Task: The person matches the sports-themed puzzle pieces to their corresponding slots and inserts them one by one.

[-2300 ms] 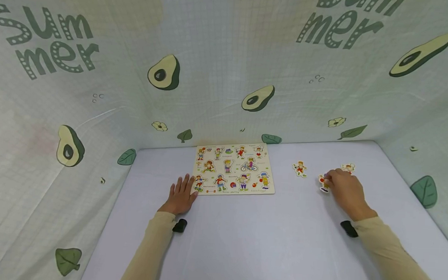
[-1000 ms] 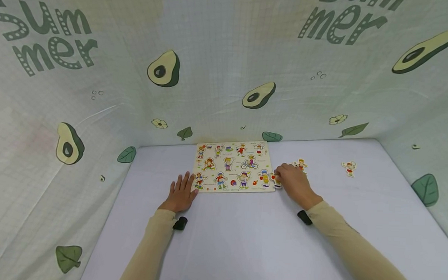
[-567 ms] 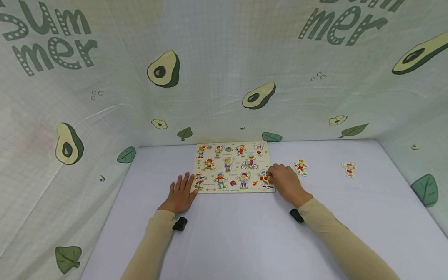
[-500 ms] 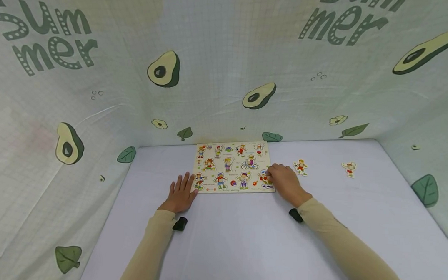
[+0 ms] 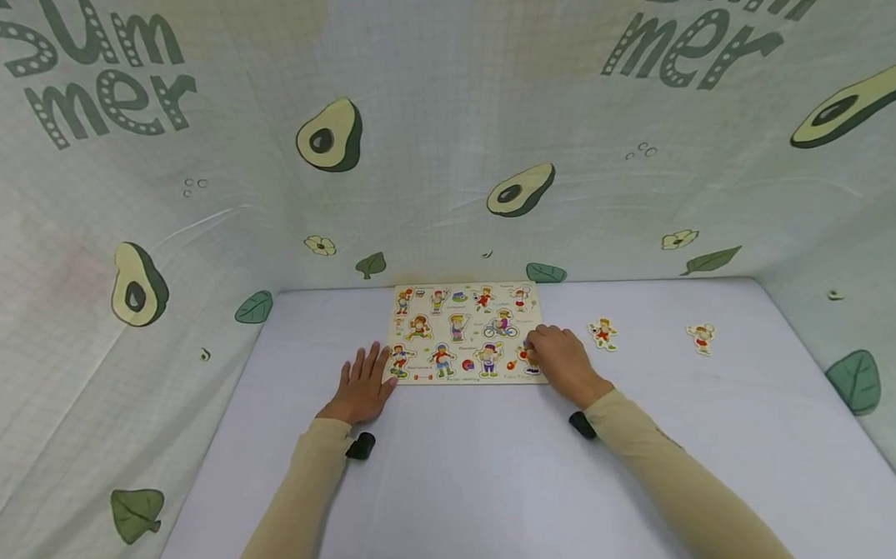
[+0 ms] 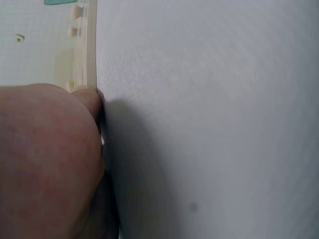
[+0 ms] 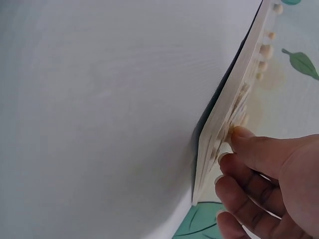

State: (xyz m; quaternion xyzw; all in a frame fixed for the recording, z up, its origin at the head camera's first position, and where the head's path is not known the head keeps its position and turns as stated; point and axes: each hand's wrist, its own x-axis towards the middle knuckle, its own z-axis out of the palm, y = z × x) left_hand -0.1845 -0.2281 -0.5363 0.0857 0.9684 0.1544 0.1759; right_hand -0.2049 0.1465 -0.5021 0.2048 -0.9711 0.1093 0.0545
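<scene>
A wooden puzzle board [image 5: 444, 379] with printed children in sports scenes lies at the back of the table. My left hand [image 5: 359, 391] rests flat by its lower left corner, fingers straight and spread, thumb on the board's edge. In the left wrist view the thumb [image 6: 88, 99] touches that edge. At the lower right corner my right hand [image 5: 565, 360] pinches a puzzle piece [image 5: 532, 366] of a child with a red paddle, low over the board. My right hand's thumb [image 7: 256, 147] and bent fingers show close to the board surface in the right wrist view.
Two loose puzzle pieces lie to the right of the board: a footballer piece [image 5: 603, 334] and, farther right, a tennis player piece [image 5: 702, 338]. A cloth printed with avocados [image 5: 330, 134] hangs behind and beside the white table [image 5: 454, 480].
My right hand has picked the paddle player piece off the table at right and carried it left onto the board's lower right corner, lately shifting slightly further left. My left hand has stayed put.
</scene>
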